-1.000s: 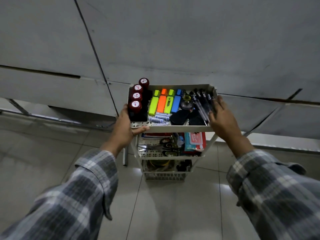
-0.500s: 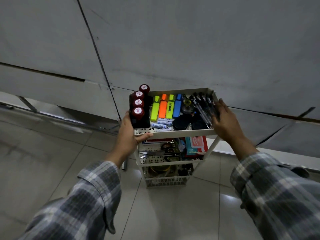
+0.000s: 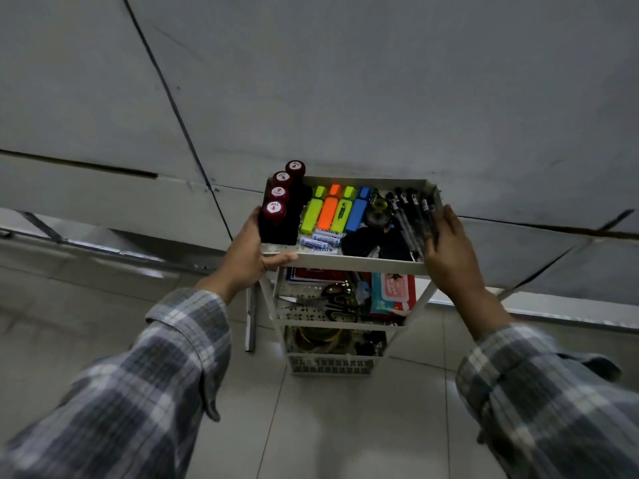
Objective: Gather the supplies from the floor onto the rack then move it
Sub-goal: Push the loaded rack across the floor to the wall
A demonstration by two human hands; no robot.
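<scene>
A white three-tier rack [image 3: 359,263] stands on the tiled floor in front of me. Its top tray holds red-capped stamps [image 3: 276,210], coloured highlighters [image 3: 333,212], batteries [image 3: 320,240] and black pens [image 3: 409,216]. The middle tier carries scissors [image 3: 340,302] and a red and teal packet [image 3: 394,293]. My left hand [image 3: 247,259] grips the top tray's front left corner, thumb along the front rim. My right hand [image 3: 449,248] grips the tray's right front corner, fingers over the rim beside the pens.
A grey panelled wall [image 3: 345,81] rises right behind the rack. A metal rail [image 3: 103,245] runs along its foot, with a slim grey strip [image 3: 250,319] standing left of the rack. Light floor tiles [image 3: 328,426] stretch between me and the rack.
The rack has shifted slightly right and nearer to the wall with both hands still gripping its top tray. The view has tilted a little.
</scene>
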